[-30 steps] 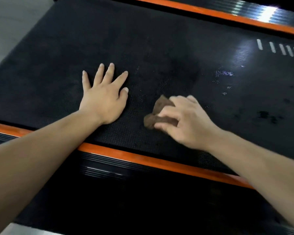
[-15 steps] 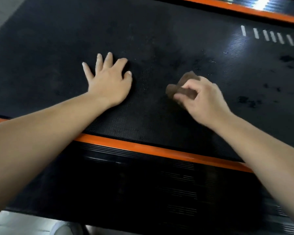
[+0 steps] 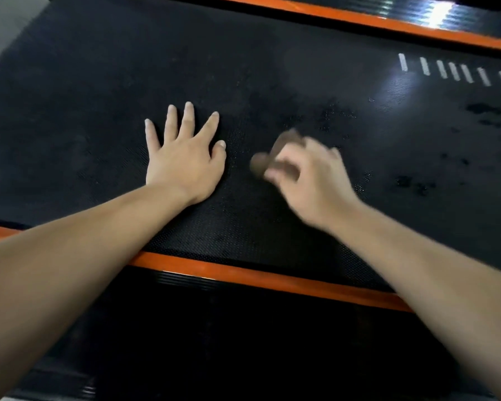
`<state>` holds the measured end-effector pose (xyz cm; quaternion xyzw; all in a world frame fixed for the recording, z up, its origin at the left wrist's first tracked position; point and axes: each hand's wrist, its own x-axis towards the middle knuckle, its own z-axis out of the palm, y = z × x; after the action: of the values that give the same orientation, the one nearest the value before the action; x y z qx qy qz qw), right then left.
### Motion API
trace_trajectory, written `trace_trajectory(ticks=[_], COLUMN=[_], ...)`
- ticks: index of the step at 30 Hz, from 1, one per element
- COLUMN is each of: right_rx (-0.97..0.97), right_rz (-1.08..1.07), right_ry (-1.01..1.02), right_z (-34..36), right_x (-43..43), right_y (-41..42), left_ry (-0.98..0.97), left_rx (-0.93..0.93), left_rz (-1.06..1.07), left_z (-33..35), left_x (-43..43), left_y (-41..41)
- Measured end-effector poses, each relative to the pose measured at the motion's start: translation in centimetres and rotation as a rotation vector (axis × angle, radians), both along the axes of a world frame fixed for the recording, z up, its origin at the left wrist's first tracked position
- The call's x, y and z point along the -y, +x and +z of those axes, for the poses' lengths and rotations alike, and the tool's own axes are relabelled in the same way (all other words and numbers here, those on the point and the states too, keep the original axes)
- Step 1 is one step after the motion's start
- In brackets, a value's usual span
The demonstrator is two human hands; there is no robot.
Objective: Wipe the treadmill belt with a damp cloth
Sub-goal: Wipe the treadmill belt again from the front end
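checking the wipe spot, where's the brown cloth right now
In the head view, the brown cloth sits near the middle of the treadmill belt, gripped by the right hand, just right of the left hand lying flat on the belt.

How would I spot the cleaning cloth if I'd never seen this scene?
Find the wide black treadmill belt between two orange strips. Near its middle, the right hand grips the cloth: a small, crumpled brown wad, the only brown thing on the black surface.
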<state>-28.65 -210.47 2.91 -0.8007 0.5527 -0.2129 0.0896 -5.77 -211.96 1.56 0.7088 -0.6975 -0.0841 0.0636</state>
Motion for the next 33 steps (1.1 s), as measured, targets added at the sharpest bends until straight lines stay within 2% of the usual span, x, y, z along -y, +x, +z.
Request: trace_trajectory(ticks=[2, 4, 7, 9, 10, 13, 15, 16, 19, 20, 21, 23, 24, 26, 28, 31, 33], right_rx=[-0.035, -0.095, -0.049, -0.036, -0.044, -0.056, -0.162, -0.169, -0.057, -0.043, -0.059, -0.058, -0.019, -0.069, -0.108, -0.022, -0.020], right_rz=[0.201, 0.246, -0.060, -0.208, -0.195, 0.106, 0.185, 0.130, -0.239, -0.281, -0.261, -0.086, 0.022, 0.152, 0.068, -0.217, -0.196], right_ry=[0.042, -0.014, -0.027, -0.021, -0.019, -0.034, -0.082, -0.111, -0.058, -0.061, -0.075, -0.080, -0.049, 0.005, -0.091, -0.039, -0.025], right_z=[0.2, 1.0, 1.6, 1.2, 0.7, 0.1, 0.5, 0.6, 1.1, 0.9, 0.3, -0.3, -0.3, 0.3, 0.8, 1.4, 0.5], right_x=[-2.6, 0.1, 7.3, 8.6, 7.6, 1.6, 2.7, 5.1, 11.9, 12.2, 11.3, 7.4, 5.0, 4.4, 8.6, 14.6, 13.8], right_y=[0.0, -0.8, -1.5, -1.0, -0.6, 0.3, -0.7, -1.0, -2.0, -1.8, -1.5, -0.6, -0.4, -1.4, -2.3, -3.3, -2.7], left_ry=[0.020, 0.030, 0.046, 0.042, 0.037, 0.021, 0.027, 0.036, 0.042, 0.017, -0.020, -0.091, -0.092, -0.036, 0.002, -0.020, -0.018], left_rx=[0.016, 0.024, 0.017, 0.018, 0.019, 0.015, 0.008, 0.007, 0.021, 0.031, 0.028, -0.028, -0.066, -0.094, -0.052, -0.029, -0.018], left_rz=[0.005, 0.002, 0.002, 0.003, 0.001, 0.001, -0.002, -0.002, 0.006, -0.001, -0.018, -0.045, -0.050, -0.049, -0.049, -0.052, -0.051], left_z=[0.0, 0.0, 0.1, 0.1, 0.1, 0.1, 0.3, 0.4, 1.1, 1.4, 1.7, 2.0, 2.1, 1.6, 0.7, 0.0, -0.1], left_x=[0.0, 0.1, 0.0, -0.1, -0.2, 0.0, 0.0, 0.1, 0.3, 0.8, 1.6, 4.0, 5.3, 7.4, 8.3, 8.1, 8.1], left_y=[0.0, 0.0, 0.1, 0.1, 0.1, -0.1, -0.2, -0.2, -0.4, -0.5, -0.6, -1.2, -1.5, -2.2, -2.5, -2.4, -2.4])
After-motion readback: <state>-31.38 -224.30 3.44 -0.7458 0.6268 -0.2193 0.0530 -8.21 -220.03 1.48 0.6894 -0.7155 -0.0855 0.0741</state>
